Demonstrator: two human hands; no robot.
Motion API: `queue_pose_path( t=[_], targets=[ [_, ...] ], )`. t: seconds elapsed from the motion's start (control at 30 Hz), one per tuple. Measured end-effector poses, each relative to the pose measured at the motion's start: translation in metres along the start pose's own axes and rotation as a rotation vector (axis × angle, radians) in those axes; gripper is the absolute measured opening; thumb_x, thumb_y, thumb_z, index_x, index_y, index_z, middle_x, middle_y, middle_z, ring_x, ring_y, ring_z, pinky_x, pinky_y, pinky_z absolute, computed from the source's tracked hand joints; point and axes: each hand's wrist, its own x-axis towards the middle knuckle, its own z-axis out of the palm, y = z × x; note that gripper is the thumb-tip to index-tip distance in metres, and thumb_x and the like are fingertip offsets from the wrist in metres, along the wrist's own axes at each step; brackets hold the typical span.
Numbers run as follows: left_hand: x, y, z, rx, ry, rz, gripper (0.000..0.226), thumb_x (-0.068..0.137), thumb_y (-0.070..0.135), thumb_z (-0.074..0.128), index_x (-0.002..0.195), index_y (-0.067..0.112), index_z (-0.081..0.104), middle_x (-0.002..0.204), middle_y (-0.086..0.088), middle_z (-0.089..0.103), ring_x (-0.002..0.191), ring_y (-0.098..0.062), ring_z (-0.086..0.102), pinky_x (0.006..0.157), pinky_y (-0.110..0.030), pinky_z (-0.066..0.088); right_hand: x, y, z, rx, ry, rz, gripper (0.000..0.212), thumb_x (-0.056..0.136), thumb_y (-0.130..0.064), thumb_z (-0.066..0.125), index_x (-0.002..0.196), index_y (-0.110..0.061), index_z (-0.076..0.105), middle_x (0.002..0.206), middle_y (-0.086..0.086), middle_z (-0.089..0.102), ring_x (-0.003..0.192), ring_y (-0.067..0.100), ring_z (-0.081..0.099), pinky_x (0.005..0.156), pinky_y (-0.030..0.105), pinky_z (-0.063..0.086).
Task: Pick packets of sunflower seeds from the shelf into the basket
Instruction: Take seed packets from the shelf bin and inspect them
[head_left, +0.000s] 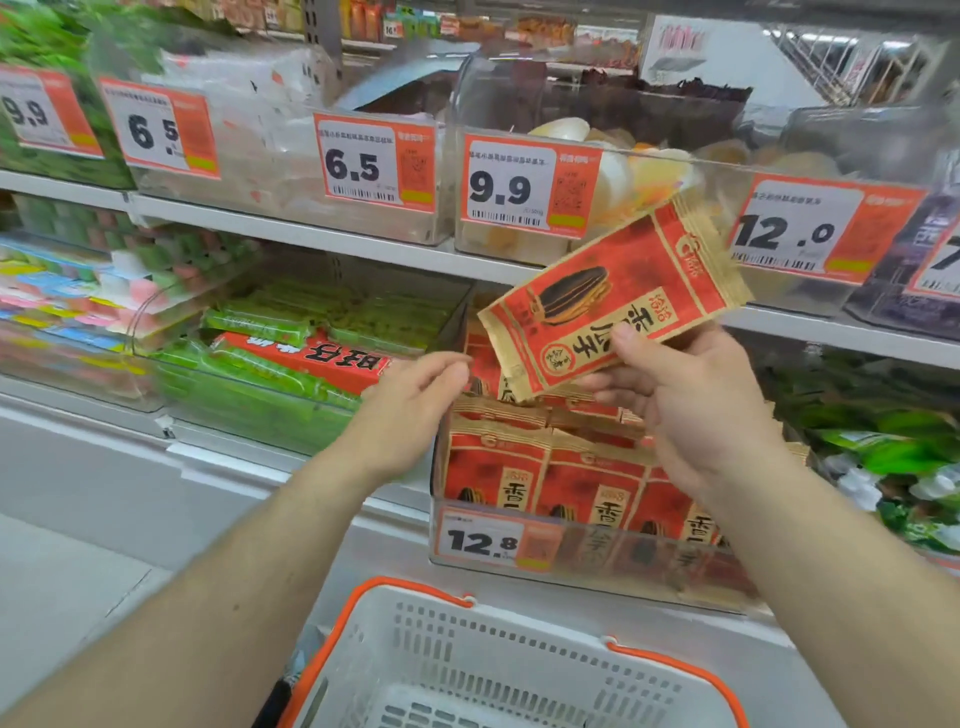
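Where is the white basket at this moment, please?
The basket sits at the bottom centre of the head view, between the forearms, just below the bin of seed packets.

Bright, even light; blurred, curved edges; soft shadows.

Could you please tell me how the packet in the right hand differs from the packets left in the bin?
The held packet is lifted clear and tilted, pinched by the right hand; the bin packets stand upright in rows. The held one shows fully; the bin's front hides their lower parts. They share the red-and-gold seed design.
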Motion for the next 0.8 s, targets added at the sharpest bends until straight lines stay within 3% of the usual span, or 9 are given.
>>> queue_pose_path(
  t=[0.03,0.1,0.2,0.3,0.4,0.5,0.67,0.8],
  targets=[
    [-0.001,-0.003,0.002,0.081,-0.028,0.048,0.050,0.086,0.060,0.037,0.097,0.025,0.071,0.098,0.005,0.070,0.099,-0.013,0.061,0.099,-0.046,0.044,0.008,0.000,0.001,-0.084,0.000,-0.034,0.012,0.096,-0.009,0.062,0.105,-0.016,0.059,0.088,0.007,0.075,0.066,0.020,0.070,0.062,0.027,0.058],
    [-0.005,-0.002,0.005,0.194,-0.044,0.131,0.064,0.078,0.062,0.028,0.083,0.011,0.066,0.088,-0.006,0.065,0.094,-0.016,0.054,0.099,-0.045,0.040,0.025,0.001,0.003,-0.256,-0.006,-0.080,0.014,0.095,-0.010,0.064,0.108,-0.013,0.059,0.088,0.008,0.074,0.066,0.016,0.071,0.061,0.025,0.057],
    [-0.007,-0.003,0.005,0.182,-0.024,0.161,0.068,0.076,0.063,0.027,0.088,0.014,0.072,0.094,0.015,0.066,0.102,-0.006,0.048,0.102,-0.045,0.035,0.046,0.004,0.008,-0.458,-0.072,-0.105,0.016,0.093,-0.013,0.067,0.108,-0.013,0.059,0.088,0.006,0.072,0.062,0.008,0.070,0.056,0.018,0.052],
    [-0.005,-0.014,0.005,0.170,-0.021,0.167,0.057,0.079,0.065,0.030,0.089,0.028,0.073,0.091,0.027,0.064,0.111,-0.003,0.047,0.104,-0.048,0.033,0.063,0.015,0.013,-0.664,-0.169,-0.096,0.012,0.092,-0.015,0.069,0.097,-0.023,0.061,0.085,-0.002,0.073,0.066,0.010,0.072,0.071,0.034,0.059],
    [-0.003,-0.019,0.006,0.154,-0.011,0.179,0.052,0.080,0.065,0.033,0.088,0.030,0.072,0.094,0.025,0.065,0.112,-0.006,0.049,0.103,-0.049,0.034,0.078,0.027,0.019,-0.824,-0.235,-0.101,0.011,0.089,-0.023,0.072,0.095,-0.027,0.065,0.084,-0.004,0.074,0.077,0.017,0.072,0.084,0.045,0.057],
    [-0.003,-0.020,0.007,0.120,0.007,0.187,0.053,0.080,0.063,0.035,0.086,0.026,0.073,0.093,0.026,0.066,0.112,-0.005,0.049,0.103,-0.049,0.035,0.084,0.031,0.025,-0.964,-0.295,-0.132,0.014,0.088,-0.026,0.073,0.094,-0.032,0.063,0.091,-0.012,0.068,0.087,0.014,0.065,0.081,0.026,0.045],
    [-0.005,-0.017,0.008,0.108,0.017,0.187,0.052,0.080,0.062,0.034,0.087,0.027,0.072,0.098,0.033,0.061,0.109,0.001,0.048,0.102,-0.043,0.037,0.094,0.038,0.031,-1.073,-0.308,-0.105,0.015,0.086,-0.036,0.074,0.093,-0.028,0.064,0.090,-0.009,0.064,0.082,0.012,0.059,0.074,0.026,0.043],
    [-0.006,-0.017,0.008,0.103,0.005,0.178,0.051,0.079,0.064,0.032,0.087,0.030,0.069,0.105,0.037,0.055,0.110,0.007,0.045,0.101,-0.039,0.036,0.093,0.036,0.033,-1.093,-0.302,-0.175,0.011,0.087,-0.029,0.072,0.093,-0.032,0.062,0.091,-0.014,0.061,0.085,0.010,0.059,0.066,0.022,0.043]
  ],
)
